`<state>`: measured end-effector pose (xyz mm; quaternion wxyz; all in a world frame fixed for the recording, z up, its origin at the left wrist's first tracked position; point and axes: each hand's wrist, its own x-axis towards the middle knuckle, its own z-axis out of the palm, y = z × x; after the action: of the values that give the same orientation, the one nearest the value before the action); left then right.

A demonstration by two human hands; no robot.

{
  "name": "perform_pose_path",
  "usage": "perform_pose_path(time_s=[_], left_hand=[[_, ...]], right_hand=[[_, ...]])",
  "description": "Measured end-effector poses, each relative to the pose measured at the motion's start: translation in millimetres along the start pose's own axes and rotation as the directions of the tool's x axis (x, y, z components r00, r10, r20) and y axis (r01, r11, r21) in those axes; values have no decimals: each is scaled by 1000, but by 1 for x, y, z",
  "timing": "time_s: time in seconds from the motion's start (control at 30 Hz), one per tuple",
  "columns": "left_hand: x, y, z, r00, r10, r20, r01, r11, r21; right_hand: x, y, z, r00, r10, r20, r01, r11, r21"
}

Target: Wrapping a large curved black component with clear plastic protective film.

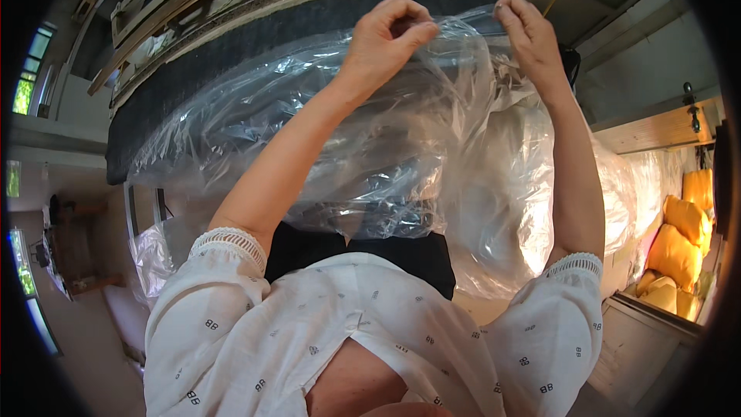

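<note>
A large sheet of clear plastic film [370, 131] lies crumpled across a dark cloth-covered table [293, 19] and drapes over its near edge to my lap. My left hand [388, 37] pinches the film's upper edge between thumb and fingers. A short way to the right, my right hand [529, 35] is closed with its fingertips pinching the same edge. Between the two hands a strip of film runs, slightly raised from the table. Folds of film hang down on the right, below my right forearm.
Wooden slats and a frame [185, 8] stand beyond the table's far edge. At the right are a wooden board with a metal latch [691, 108] and several yellow-orange bundles [679, 243]. More plastic [154, 259] hangs at the lower left.
</note>
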<state>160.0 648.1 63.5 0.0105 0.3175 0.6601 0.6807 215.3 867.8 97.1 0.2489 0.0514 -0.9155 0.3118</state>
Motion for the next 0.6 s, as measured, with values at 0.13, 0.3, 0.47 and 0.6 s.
perform_pose_path(time_s=[0.13,0.3,0.47,0.6], left_hand=[[-31,20,-40,994,-87,-73,87,996,6],[-108,68,-111,970,61,-235,12,955,297],[-229,148,-240,823,206,-529,196,771,606],[-313,282,-346,605,480,-636,602,248,759]], right_hand=[[-7,-58,-9,988,-142,66,118,953,280],[-59,-56,-1,900,-352,258,431,805,-408],[-86,-28,14,961,-275,22,249,831,-498],[-108,-12,3,981,-111,-162,39,919,-393]])
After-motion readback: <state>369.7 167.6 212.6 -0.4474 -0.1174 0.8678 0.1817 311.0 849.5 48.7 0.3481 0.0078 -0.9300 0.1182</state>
